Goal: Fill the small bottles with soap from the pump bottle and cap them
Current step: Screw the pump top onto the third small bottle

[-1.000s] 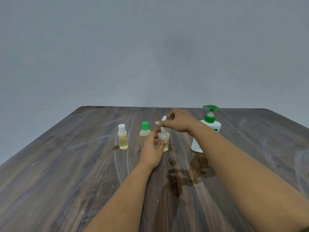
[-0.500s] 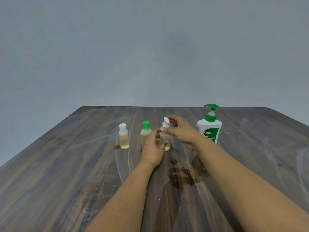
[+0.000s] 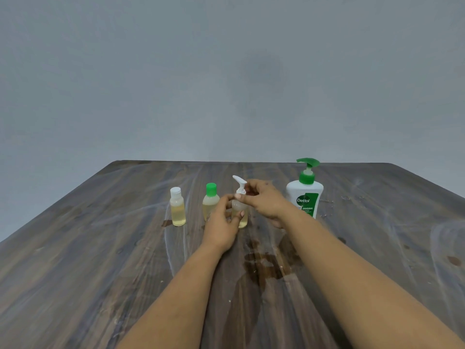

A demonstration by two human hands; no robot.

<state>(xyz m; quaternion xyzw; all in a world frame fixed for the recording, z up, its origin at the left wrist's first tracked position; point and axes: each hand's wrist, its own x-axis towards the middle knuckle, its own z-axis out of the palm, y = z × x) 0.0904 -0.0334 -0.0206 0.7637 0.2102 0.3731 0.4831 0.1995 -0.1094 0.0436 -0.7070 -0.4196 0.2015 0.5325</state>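
Three small clear bottles of yellowish soap stood in a row on the wooden table, left of the Dettol pump bottle. Fingers partly hid the third bottle: the left hand gripped its body, and the right hand pinched its white pump cap.

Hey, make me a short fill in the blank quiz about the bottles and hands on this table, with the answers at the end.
1. The big pump bottle has a ____ pump head.
2. The left hand holds the small bottle that has a ____ pump top.
3. The leftmost small bottle wears a ____ cap.
4. The right hand pinches the pump top of the ____ of the three small bottles.

Answers: green; white; white; rightmost
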